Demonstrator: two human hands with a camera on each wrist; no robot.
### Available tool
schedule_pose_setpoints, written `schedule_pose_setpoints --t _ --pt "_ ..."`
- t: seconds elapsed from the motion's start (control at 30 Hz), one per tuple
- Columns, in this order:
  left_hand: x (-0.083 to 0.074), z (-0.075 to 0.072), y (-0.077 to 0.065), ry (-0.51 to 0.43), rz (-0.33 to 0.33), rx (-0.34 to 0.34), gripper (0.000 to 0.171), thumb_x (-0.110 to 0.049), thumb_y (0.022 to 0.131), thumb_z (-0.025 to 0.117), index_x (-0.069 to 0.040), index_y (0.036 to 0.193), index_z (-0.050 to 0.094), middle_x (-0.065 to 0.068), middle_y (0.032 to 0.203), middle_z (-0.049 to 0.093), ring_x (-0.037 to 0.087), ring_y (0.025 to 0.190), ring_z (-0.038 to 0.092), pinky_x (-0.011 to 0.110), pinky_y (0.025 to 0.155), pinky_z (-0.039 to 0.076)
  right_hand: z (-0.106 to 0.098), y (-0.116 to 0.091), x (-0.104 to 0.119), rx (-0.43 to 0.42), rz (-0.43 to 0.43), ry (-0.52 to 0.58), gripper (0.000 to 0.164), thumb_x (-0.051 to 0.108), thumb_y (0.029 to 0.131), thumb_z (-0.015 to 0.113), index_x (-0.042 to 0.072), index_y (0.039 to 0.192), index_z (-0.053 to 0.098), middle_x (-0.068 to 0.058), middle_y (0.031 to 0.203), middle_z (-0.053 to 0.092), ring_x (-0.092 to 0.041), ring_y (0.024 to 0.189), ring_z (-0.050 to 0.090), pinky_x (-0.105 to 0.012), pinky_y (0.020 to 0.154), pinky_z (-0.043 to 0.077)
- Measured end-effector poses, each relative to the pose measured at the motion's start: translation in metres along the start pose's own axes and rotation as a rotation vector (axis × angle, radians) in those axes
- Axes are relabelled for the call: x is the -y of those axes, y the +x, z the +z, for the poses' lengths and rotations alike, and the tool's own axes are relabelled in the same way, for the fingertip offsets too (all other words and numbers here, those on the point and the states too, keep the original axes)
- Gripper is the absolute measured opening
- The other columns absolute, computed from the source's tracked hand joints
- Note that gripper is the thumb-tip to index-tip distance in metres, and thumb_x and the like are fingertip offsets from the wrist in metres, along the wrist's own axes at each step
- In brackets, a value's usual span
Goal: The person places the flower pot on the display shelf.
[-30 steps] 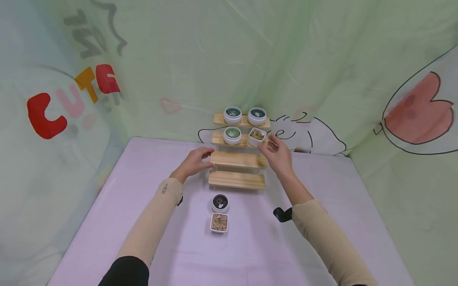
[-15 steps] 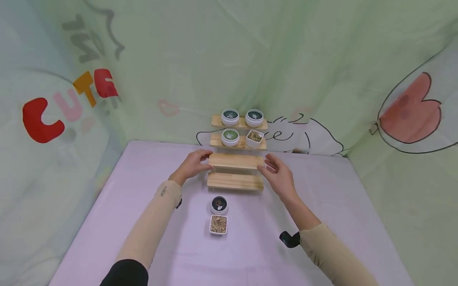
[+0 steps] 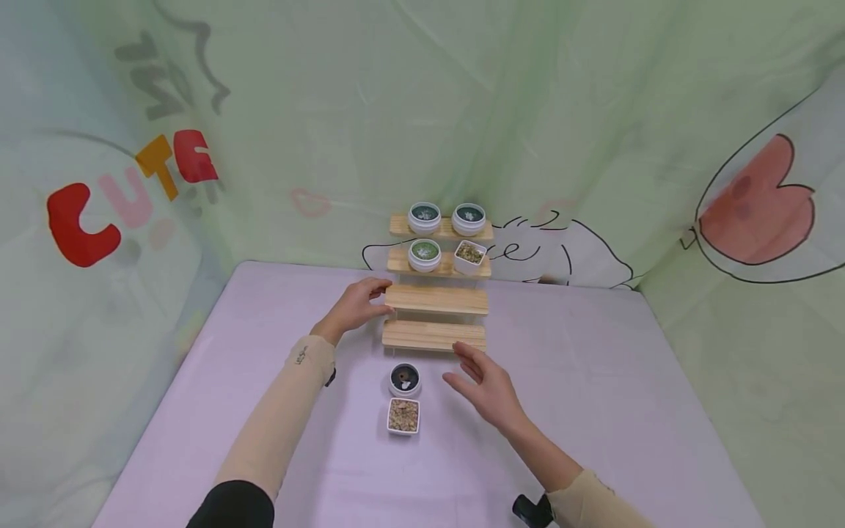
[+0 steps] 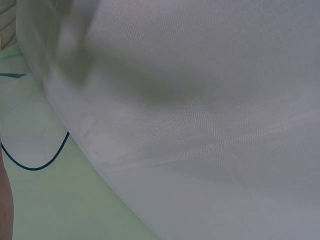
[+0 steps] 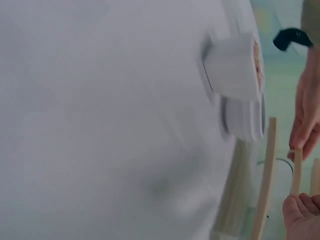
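Square gravel pot (image 3: 403,416) is set nearest on the table (image 3: 594,381), a dark-topped round pot (image 3: 405,379) just beyond; through a careless grasp, either could be knocked. Nothing is held by the right hand (image 3: 487,389), its fingers loosely extended. Farther off, the wooden stand (image 3: 436,299) is gripped by the left hand (image 3: 354,303); were it jerked, the four upper pots (image 3: 425,254) could be toppled.

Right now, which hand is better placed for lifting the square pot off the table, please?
Probably the right hand: it is empty and nearer that pot, while the left hand grips the wooden stand.
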State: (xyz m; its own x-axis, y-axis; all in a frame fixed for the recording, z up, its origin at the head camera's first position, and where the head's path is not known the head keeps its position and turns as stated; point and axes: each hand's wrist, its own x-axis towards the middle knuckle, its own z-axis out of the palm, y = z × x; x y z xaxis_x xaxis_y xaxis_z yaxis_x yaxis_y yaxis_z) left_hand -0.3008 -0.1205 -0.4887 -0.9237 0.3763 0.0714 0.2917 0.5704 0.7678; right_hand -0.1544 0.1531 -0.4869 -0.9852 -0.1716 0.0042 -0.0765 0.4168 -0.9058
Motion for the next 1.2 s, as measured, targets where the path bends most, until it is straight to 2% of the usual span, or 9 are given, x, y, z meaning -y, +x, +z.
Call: schedule_pose_setpoints --t 0.2,0.57,0.87,1.2 --pt "0.002 0.000 0.001 -0.001 0.004 0.000 0.061 -0.014 0.084 0.078 0.006 0.136 0.052 0.021 0.133 0.055 0.031 0.123 0.054 0.032 0.107 0.046 0.023 -0.023 -0.009 0.050 -0.013 0.045 0.060 0.010 0.084 0.078 -0.002 0.137 0.052 -0.017 0.139 0.054 -0.030 0.129 0.051 -0.032 0.107 0.044" --pt "-0.001 -0.001 -0.001 -0.003 -0.011 0.000 0.062 -0.014 0.084 0.079 0.006 0.136 0.052 0.021 0.134 0.055 0.031 0.124 0.054 0.035 0.107 0.046 0.049 -0.049 -0.032 0.161 -0.046 0.070 0.063 0.016 0.083 0.079 -0.005 0.135 0.052 -0.020 0.137 0.055 -0.032 0.127 0.052 -0.030 0.106 0.045" --pt "-0.001 0.000 0.000 -0.002 -0.013 0.009 0.063 -0.015 0.084 0.078 0.006 0.137 0.051 0.021 0.134 0.054 0.031 0.124 0.054 0.034 0.107 0.046 0.065 -0.058 -0.043 0.182 -0.073 0.176 0.062 0.010 0.083 0.078 -0.009 0.134 0.050 -0.026 0.137 0.052 -0.035 0.126 0.052 -0.031 0.105 0.045" --pt "-0.001 0.000 -0.002 -0.004 -0.001 -0.004 0.062 -0.013 0.084 0.078 0.006 0.136 0.051 0.021 0.134 0.054 0.031 0.124 0.054 0.035 0.107 0.046 0.076 -0.054 -0.048 0.137 -0.067 0.255 0.059 0.003 0.084 0.076 -0.011 0.135 0.049 -0.029 0.137 0.050 -0.038 0.127 0.050 -0.031 0.105 0.044"
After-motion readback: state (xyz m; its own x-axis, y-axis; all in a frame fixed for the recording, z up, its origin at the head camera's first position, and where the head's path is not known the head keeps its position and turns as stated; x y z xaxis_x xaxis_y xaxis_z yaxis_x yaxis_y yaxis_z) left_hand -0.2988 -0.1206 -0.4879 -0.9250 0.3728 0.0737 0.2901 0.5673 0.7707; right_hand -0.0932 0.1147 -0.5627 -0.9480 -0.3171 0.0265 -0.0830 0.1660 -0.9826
